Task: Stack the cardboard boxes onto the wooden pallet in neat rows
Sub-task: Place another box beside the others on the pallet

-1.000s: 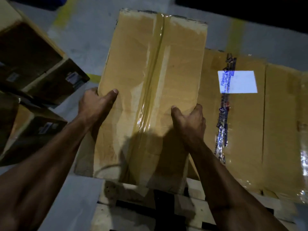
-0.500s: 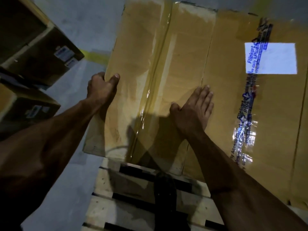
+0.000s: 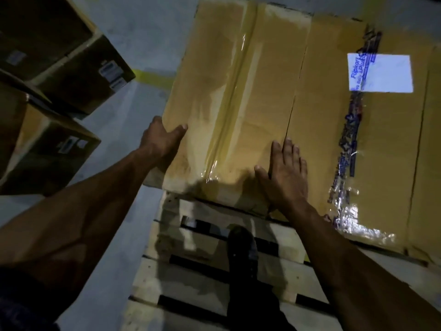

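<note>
Cardboard box (image 3: 229,103) overhangs the pallet (image 3: 214,266) edge. My left hand (image 3: 160,142) grips its side, my right hand (image 3: 286,175) presses flat; shoving unevenly could skew it.

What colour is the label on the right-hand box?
White, with blue printing at its left edge: label, head view.

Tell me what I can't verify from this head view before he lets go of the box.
- Left hand: its fingers wrap over the clear-taped box's left edge, so the grip there is hidden.
- Neighbouring box: its right side is cut off by the frame.
- White label: overexposed, text mostly unreadable.
- Wooden pallet: its far part lies under the boxes.
- Floor boxes: too dark to read the labels.
</note>
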Action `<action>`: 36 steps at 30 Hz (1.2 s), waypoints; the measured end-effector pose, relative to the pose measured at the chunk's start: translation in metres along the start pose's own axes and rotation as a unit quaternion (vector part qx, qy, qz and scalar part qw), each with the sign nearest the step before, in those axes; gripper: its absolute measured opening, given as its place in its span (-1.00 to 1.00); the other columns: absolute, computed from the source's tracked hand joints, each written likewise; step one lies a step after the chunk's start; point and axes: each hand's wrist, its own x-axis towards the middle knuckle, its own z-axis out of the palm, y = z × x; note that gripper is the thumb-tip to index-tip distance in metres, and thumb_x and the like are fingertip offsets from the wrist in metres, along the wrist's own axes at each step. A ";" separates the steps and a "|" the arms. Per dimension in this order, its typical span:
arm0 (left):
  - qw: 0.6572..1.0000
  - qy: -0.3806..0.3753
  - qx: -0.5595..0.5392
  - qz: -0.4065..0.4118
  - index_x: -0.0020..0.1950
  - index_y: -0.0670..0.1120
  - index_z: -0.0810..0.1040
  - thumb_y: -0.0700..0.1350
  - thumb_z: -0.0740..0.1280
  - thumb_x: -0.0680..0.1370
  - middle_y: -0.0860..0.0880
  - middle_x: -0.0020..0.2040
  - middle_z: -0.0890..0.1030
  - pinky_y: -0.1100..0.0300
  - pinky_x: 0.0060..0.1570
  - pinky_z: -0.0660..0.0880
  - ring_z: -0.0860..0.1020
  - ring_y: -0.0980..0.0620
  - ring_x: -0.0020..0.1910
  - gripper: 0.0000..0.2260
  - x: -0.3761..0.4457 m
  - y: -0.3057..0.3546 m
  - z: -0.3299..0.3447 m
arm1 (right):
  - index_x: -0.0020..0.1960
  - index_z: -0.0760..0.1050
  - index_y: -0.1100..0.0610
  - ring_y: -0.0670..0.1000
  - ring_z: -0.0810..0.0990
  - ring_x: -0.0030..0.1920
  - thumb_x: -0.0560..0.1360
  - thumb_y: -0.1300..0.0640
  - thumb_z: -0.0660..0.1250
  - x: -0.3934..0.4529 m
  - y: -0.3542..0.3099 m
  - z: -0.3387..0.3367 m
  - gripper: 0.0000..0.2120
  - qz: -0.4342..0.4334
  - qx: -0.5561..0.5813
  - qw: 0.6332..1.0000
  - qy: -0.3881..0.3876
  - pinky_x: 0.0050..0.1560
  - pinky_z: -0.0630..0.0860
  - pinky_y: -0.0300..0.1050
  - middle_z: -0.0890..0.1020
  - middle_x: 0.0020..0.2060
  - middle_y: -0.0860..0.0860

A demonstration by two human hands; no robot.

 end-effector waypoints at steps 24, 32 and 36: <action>0.970 -0.092 -0.224 -0.003 0.38 -0.24 0.46 -0.10 0.44 0.56 -0.22 0.22 0.61 0.12 -0.14 0.58 0.61 -0.19 0.15 -0.56 -0.050 -0.079 -0.003 | 0.61 -0.21 -0.03 0.12 -0.19 0.59 0.54 -0.10 0.37 -0.066 0.002 0.026 -0.09 -0.020 -0.083 0.996 -0.027 0.53 -0.14 0.01 -0.22 0.59 0.08; 0.970 -0.093 -0.223 -0.004 0.39 -0.22 0.44 -0.09 0.44 0.56 -0.16 0.19 0.61 0.13 -0.06 0.60 0.61 -0.13 0.13 -0.55 -0.050 -0.077 -0.004 | 0.60 -0.25 -0.02 0.14 -0.18 0.59 0.58 -0.12 0.28 -0.068 0.002 0.030 -0.15 -0.029 -0.104 0.994 -0.018 0.53 -0.12 0.02 -0.24 0.58 0.11; 0.972 -0.098 -0.215 -0.013 0.38 -0.21 0.44 -0.06 0.46 0.54 -0.19 0.23 0.61 -0.09 0.13 0.60 0.61 -0.17 0.17 -0.52 -0.049 -0.078 -0.005 | 0.61 -0.23 -0.01 0.14 -0.18 0.58 0.59 -0.15 0.24 -0.069 0.001 0.028 -0.18 -0.030 -0.109 0.993 -0.025 0.53 -0.12 0.03 -0.23 0.58 0.12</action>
